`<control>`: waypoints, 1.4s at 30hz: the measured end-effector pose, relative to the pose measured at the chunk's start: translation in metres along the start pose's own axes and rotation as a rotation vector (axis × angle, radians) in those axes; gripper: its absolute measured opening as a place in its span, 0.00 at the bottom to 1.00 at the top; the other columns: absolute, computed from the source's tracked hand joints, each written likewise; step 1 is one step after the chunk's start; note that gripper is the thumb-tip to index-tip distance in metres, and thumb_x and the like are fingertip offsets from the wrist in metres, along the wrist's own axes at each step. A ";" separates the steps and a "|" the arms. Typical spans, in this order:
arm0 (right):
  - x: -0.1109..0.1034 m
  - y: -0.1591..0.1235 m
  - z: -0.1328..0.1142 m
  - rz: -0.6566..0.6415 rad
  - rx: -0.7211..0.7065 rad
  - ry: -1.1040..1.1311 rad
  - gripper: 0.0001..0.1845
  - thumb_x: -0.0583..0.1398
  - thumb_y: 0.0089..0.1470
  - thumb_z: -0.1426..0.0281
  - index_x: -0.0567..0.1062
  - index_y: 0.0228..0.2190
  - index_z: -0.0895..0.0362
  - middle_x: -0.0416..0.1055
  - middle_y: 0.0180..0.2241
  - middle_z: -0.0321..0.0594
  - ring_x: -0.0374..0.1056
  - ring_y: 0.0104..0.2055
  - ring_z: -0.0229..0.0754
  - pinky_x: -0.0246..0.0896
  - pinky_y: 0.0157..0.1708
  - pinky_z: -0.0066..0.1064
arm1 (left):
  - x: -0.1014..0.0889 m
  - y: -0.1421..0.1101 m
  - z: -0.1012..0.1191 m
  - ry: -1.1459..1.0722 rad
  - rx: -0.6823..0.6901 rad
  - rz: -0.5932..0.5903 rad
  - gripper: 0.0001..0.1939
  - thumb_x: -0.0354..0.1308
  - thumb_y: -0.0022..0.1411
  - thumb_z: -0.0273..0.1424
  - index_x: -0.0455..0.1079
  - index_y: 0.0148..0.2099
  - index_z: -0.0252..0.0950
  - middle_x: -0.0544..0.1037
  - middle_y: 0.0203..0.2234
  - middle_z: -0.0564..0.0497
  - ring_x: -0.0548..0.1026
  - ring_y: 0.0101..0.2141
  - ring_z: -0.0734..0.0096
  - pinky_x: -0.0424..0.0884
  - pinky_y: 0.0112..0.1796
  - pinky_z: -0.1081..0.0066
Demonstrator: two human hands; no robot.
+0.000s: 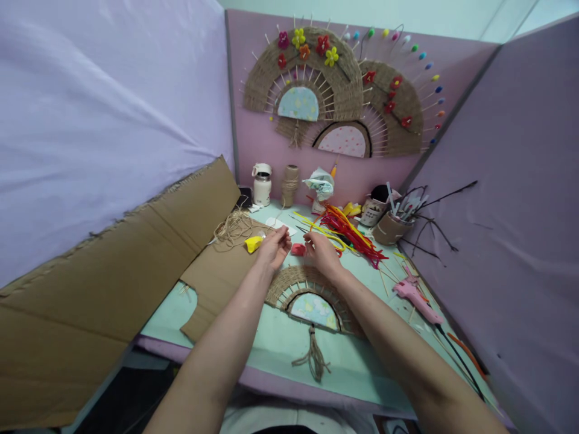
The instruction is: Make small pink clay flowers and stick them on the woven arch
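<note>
My left hand [275, 247] hovers over the middle of the table with its fingertips pinched together. Facing it, my right hand [322, 254] is also closed, thumb against fingers. Whatever either hand holds is too small to make out. Between them lies a small red piece [298, 249], and a yellow piece [254, 243] is just left of my left hand. Below the hands rests a woven twine fan [289, 278] with a blue floral half-circle [313, 309] and a twine tassel [313, 355]. My forearms cover part of the fan.
Red and yellow pipe cleaners [355, 235] lie right of the hands. A pink glue gun [417, 298] sits farther right. Cardboard [217, 271] and loose twine [233, 229] are on the left. A white bottle [262, 185], twine spool [290, 187] and stick-filled pot [392, 229] stand behind.
</note>
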State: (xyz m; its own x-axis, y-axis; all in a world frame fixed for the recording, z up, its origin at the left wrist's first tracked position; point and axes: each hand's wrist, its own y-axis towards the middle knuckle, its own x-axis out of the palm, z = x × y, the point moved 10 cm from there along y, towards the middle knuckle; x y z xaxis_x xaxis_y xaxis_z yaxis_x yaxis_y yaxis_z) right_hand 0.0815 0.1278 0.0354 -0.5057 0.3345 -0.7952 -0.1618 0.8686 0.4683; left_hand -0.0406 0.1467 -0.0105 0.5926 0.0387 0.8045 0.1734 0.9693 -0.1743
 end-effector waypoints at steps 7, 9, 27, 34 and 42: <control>-0.048 -0.023 -0.013 0.163 -0.055 0.184 0.09 0.55 0.56 0.72 0.72 0.39 0.58 0.73 0.38 0.45 0.68 0.40 0.45 0.64 0.39 0.36 | 0.003 -0.006 -0.032 -0.017 -0.203 0.020 0.14 0.45 0.46 0.11 0.67 0.30 0.29 0.69 0.21 0.49 0.66 0.21 0.81 0.61 0.19 0.84; -0.059 -0.034 -0.016 0.198 -0.046 0.255 0.08 0.54 0.58 0.71 0.73 0.38 0.57 0.73 0.37 0.44 0.68 0.38 0.43 0.64 0.36 0.33 | 0.008 -0.010 -0.041 -0.026 -0.254 -0.008 0.11 0.46 0.46 0.13 0.64 0.27 0.30 0.65 0.19 0.51 0.62 0.18 0.81 0.57 0.16 0.83; -0.060 -0.069 -0.003 0.263 -0.031 0.407 0.07 0.55 0.58 0.72 0.74 0.34 0.56 0.74 0.34 0.40 0.69 0.36 0.40 0.65 0.34 0.31 | 0.026 -0.022 -0.068 -0.044 -0.341 -0.141 0.09 0.46 0.52 0.19 0.57 0.21 0.33 0.56 0.17 0.55 0.53 0.16 0.81 0.53 0.16 0.81; -0.058 -0.071 -0.013 0.262 -0.085 0.365 0.07 0.54 0.59 0.72 0.73 0.34 0.55 0.74 0.33 0.40 0.69 0.35 0.40 0.64 0.35 0.32 | 0.025 -0.024 -0.072 -0.061 -0.378 -0.116 0.22 0.43 0.68 0.35 0.53 0.20 0.35 0.51 0.15 0.58 0.49 0.14 0.82 0.55 0.16 0.80; -0.071 -0.077 -0.016 0.389 -0.078 0.385 0.08 0.54 0.58 0.73 0.73 0.37 0.55 0.74 0.37 0.42 0.70 0.40 0.42 0.66 0.36 0.34 | 0.027 -0.024 -0.075 -0.114 -0.341 -0.097 0.14 0.43 0.62 0.13 0.68 0.41 0.27 0.67 0.26 0.50 0.64 0.22 0.84 0.64 0.23 0.86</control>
State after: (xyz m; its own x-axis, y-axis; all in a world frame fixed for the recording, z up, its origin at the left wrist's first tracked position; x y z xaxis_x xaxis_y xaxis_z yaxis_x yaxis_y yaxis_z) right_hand 0.1168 0.0315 0.0621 -0.8118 0.4545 -0.3666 0.0438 0.6734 0.7380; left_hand 0.0305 0.1058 -0.0271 0.4722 -0.0039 0.8815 0.4883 0.8337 -0.2579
